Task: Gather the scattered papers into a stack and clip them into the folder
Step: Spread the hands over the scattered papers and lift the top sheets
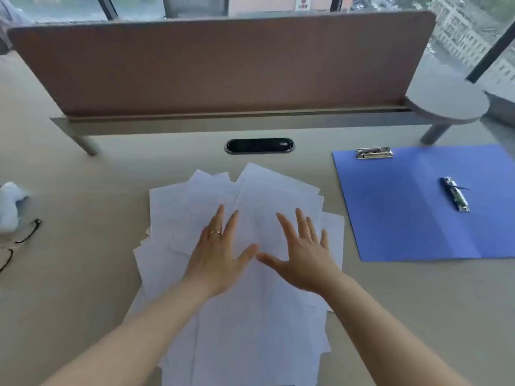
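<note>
Lying fanned: white papers (250, 316), overlapped at odd angles on the surface (83, 288)
Left hand (217, 260): spread flat on them
Right hand (303, 257): likewise spread flat
Folder (404, 213): blue, opened, right of the right hand

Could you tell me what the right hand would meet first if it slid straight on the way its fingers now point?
Probably only more of the scattered papers beneath the right hand; beyond their far edge the line looks free up to the black cable port, roughly.
</note>
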Motion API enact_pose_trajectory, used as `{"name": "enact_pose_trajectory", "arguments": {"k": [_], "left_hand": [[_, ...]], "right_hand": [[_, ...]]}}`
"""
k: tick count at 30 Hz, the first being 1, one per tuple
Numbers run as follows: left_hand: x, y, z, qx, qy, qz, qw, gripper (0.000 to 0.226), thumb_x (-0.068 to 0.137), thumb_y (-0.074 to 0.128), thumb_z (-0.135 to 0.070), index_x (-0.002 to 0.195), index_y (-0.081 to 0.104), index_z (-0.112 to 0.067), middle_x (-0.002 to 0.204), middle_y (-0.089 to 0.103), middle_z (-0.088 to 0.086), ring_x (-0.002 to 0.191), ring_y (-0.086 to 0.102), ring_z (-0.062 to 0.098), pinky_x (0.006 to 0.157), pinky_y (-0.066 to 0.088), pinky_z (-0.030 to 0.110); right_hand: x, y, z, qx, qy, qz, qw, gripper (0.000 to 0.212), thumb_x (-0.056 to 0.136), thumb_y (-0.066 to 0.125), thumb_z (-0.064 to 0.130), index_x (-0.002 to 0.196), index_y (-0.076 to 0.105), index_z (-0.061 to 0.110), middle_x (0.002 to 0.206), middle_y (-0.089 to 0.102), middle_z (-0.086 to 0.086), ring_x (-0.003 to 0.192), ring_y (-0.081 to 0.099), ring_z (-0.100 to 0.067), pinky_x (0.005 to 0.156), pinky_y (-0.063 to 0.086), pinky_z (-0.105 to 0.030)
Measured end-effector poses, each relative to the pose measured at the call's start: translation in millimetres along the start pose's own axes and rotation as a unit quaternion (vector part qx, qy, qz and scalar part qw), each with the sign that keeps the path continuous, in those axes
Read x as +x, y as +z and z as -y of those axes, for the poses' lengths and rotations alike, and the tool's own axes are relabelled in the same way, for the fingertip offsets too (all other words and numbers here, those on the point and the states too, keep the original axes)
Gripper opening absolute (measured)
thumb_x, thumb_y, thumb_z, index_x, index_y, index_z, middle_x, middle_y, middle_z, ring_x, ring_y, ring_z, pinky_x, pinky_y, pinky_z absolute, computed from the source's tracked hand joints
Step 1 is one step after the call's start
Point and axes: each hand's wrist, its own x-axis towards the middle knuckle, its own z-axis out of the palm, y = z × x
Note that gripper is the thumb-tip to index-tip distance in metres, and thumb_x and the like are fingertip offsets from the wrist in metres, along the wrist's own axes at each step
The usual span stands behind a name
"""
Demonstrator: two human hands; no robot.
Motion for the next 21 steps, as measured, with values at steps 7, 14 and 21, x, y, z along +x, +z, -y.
{"name": "enact_pose_trajectory", "arguments": {"k": [7, 14, 21], "left_hand": [[10.4, 75.9, 39.0, 0.080, 0.056, -0.074, 0.992, 0.105, 0.073, 0.001, -0.089, 0.158, 0.014, -0.028, 0.167, -0.002, 0.006, 0.154, -0.003, 0.025, 0.124, 0.002, 0.041], [0.2, 85.6, 44.2, 0.056, 0.058, -0.166, 0.983, 0.081, 0.083, 0.018, -0.079, 0.150, 0.035, -0.036, 0.164, 0.022, -0.005, 0.151, 0.017, 0.015, 0.120, 0.016, 0.033], [-2.5, 89.5, 61.0, 0.086, 0.072, -0.177, 0.978, 0.073, 0.089, 0.031, -0.073, 0.149, 0.038, -0.032, 0.162, 0.031, -0.001, 0.149, 0.025, 0.015, 0.119, 0.024, 0.039]], "right_hand": [[16.8, 66.6, -25.6, -0.018, -0.037, -0.099, 0.994, 0.104, 0.070, 0.029, 0.095, 0.155, -0.006, 0.045, 0.167, -0.018, -0.002, 0.154, -0.015, -0.028, 0.122, -0.007, -0.056], [10.5, 86.2, -24.3, -0.029, -0.052, -0.185, 0.981, 0.103, 0.069, 0.034, 0.094, 0.154, 0.002, 0.045, 0.169, -0.005, -0.006, 0.155, 0.003, -0.025, 0.124, 0.000, -0.052], [-6.4, 94.5, -22.3, -0.029, -0.041, -0.232, 0.971, 0.109, 0.065, 0.041, 0.094, 0.155, 0.014, 0.039, 0.162, 0.026, -0.009, 0.149, 0.027, -0.028, 0.120, 0.015, -0.056]]}}
